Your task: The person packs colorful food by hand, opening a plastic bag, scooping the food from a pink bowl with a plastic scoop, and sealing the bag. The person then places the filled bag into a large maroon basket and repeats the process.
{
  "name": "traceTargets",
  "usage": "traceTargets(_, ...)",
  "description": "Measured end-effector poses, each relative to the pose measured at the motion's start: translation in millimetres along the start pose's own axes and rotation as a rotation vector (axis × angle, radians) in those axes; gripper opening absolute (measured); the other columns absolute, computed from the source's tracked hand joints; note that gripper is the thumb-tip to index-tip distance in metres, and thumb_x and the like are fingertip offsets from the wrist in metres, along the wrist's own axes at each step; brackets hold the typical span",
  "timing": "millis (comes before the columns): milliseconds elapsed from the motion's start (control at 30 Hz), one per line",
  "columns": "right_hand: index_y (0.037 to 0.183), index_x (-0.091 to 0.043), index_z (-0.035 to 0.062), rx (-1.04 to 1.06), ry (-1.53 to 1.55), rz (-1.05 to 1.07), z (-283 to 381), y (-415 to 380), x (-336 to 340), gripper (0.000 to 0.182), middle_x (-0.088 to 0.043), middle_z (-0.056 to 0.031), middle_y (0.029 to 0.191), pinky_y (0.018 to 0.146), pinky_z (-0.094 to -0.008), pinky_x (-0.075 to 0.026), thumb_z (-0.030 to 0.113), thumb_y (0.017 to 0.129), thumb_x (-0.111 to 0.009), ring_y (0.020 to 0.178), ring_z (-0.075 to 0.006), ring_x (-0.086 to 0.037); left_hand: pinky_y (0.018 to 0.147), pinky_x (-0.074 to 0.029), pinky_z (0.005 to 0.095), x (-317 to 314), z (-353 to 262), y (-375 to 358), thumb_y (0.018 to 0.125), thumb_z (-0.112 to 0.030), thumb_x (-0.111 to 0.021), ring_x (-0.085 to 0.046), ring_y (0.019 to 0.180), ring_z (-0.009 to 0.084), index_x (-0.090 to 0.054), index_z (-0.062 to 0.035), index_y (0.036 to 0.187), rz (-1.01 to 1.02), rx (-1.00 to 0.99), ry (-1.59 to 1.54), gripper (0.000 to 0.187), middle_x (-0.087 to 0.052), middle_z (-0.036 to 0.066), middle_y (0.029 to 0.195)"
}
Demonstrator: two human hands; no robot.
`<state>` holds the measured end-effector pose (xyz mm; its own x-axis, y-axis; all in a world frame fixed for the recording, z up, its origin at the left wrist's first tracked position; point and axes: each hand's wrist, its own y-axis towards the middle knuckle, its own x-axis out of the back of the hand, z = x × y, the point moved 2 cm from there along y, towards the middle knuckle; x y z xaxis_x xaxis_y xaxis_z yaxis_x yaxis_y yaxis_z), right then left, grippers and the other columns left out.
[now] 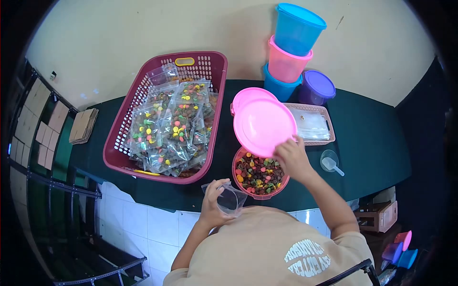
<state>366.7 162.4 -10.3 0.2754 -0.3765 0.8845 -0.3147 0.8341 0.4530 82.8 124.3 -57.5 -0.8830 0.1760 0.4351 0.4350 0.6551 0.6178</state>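
Note:
My right hand point(292, 158) grips the edge of a round pink lid point(264, 126), which is tilted above the far side of a pink tub point(261, 196). Small multicoloured round pieces point(257, 174) in brown, yellow, green and pink fill the tub. A second pink round top point(253, 94) shows partly behind the lid. To the left of the tub, near my body, my left hand point(213, 206) is closed on a clear plastic bag point(232, 198), whose mouth is spread. No pieces show inside that bag.
A maroon basket point(220, 105) at left holds many filled bags point(183, 119). Stacked blue and pink tubs point(290, 64) stand behind, beside a purple tub point(318, 88). Right of the lid are a tray point(320, 142) of clear bags and a cup point(329, 157) with a scoop point(338, 169).

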Motion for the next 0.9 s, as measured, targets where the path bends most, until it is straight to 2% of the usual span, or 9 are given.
traceTargets(100,0.085,-0.059,0.0120,0.083,-0.090,0.000,-42.0,35.1,-52.3,0.013,-0.058,-0.0001,0.084,0.098,-0.0500,-0.033,0.019,0.078,-0.067,0.090,-0.0194,-0.055,0.095,-0.044,0.0458,-2.8,-0.1,3.7,0.052,-0.013,-0.090,-0.050,0.117,0.0370,-0.027,-0.0173,0.137,0.023,0.007,0.034,0.106,-0.047,0.021,0.130)
traceTargets(200,0.085,-0.059,0.0125,0.100,-0.073,-0.039,-62.9,56.2,-88.5,0.013,-0.059,0.0007,0.084,0.098,-0.0490,-0.033,0.021,0.078,-0.067,0.091,-0.0184,-0.055,0.098,-0.040,0.0508,-3.9,-0.2,2.9,0.055,-0.017,-0.088,-0.053,0.115,0.0367,-0.028,-0.0213,0.135,0.021,0.081,0.028,0.100,-0.050,0.018,0.130)
traceTargets(333,0.091,-0.061,0.0123,0.021,-0.104,0.022,-73.0,57.4,-98.8,0.019,-0.061,0.0004,0.092,0.097,-0.0485,-0.033,0.024,0.078,-0.069,0.097,-0.0196,-0.055,0.100,-0.041,0.0450,-8.5,17.8,-13.0,0.055,-0.014,-0.088,-0.051,0.118,0.0340,-0.027,-0.0140,0.137,0.072,0.233,-0.051,0.102,-0.049,0.019,0.130)
traceTargets(433,0.106,-0.060,0.0094,-0.240,0.063,-0.186,-84.6,29.2,-81.2,0.036,-0.061,-0.0078,0.109,0.095,-0.0481,-0.035,0.027,0.077,-0.072,0.109,-0.0285,-0.052,0.103,-0.039,0.0429,-11.7,29.8,-25.8,0.055,-0.013,-0.088,-0.049,0.122,0.0313,-0.023,-0.0095,0.139,0.112,0.431,-0.144,0.106,-0.048,0.019,0.131)
traceTargets(500,0.106,-0.059,0.0086,-0.444,0.022,-0.267,-102.6,-14.6,-67.2,0.036,-0.061,-0.0113,0.109,0.093,-0.0472,-0.037,0.024,0.077,-0.072,0.110,-0.0311,-0.052,0.105,-0.037,0.0418,-13.7,39.0,-28.6,0.057,-0.014,-0.087,-0.049,0.121,0.0301,-0.021,-0.0082,0.142,0.120,0.571,-0.206,0.108,-0.048,0.019,0.132)
traceTargets(600,0.122,-0.052,0.0093,-0.862,-0.270,0.014,-150.6,-109.1,-46.2,0.051,-0.054,-0.0110,0.125,0.092,-0.0499,-0.039,0.029,0.079,-0.071,0.117,-0.0316,-0.048,0.106,-0.036,0.0424,-16.5,48.7,-25.7,0.058,-0.014,-0.087,-0.049,0.121,0.0297,-0.019,-0.0085,0.143,0.096,0.641,-0.292,0.108,-0.047,0.018,0.132)
traceTargets(733,0.128,-0.048,0.0155,-1.265,-0.523,0.316,-195.3,-221.6,-12.5,0.057,-0.050,-0.0080,0.131,0.094,-0.0515,-0.042,0.038,0.081,-0.070,0.121,-0.0314,-0.047,0.105,-0.038,0.0407,-25.7,64.5,-18.2,0.061,-0.011,-0.085,-0.049,0.119,0.0282,-0.018,-0.0104,0.144,0.067,0.639,-0.381,0.107,-0.048,0.016,0.132)
traceTargets(833,0.125,-0.051,0.0132,-1.316,-0.520,0.474,-215.4,-260.6,-11.6,0.052,-0.057,-0.0095,0.123,0.093,-0.0544,-0.041,0.041,0.084,-0.066,0.117,-0.0308,-0.052,0.104,-0.039,0.0427,-33.7,72.0,-14.3,0.063,-0.007,-0.083,-0.050,0.119,0.0265,-0.016,-0.0130,0.145,0.026,0.740,-0.586,0.106,-0.046,0.015,0.133)
traceTargets(900,0.120,-0.054,0.0093,-1.381,-0.259,0.586,-228.3,-277.7,-21.2,0.050,-0.065,-0.0131,0.103,0.086,-0.0547,-0.045,0.044,0.085,-0.063,0.101,-0.0334,-0.062,0.100,-0.043,0.0427,-35.3,69.6,-8.7,0.064,-0.006,-0.082,-0.051,0.117,0.0244,-0.014,-0.0156,0.146,-0.031,0.815,-0.676,0.106,-0.045,0.015,0.134)
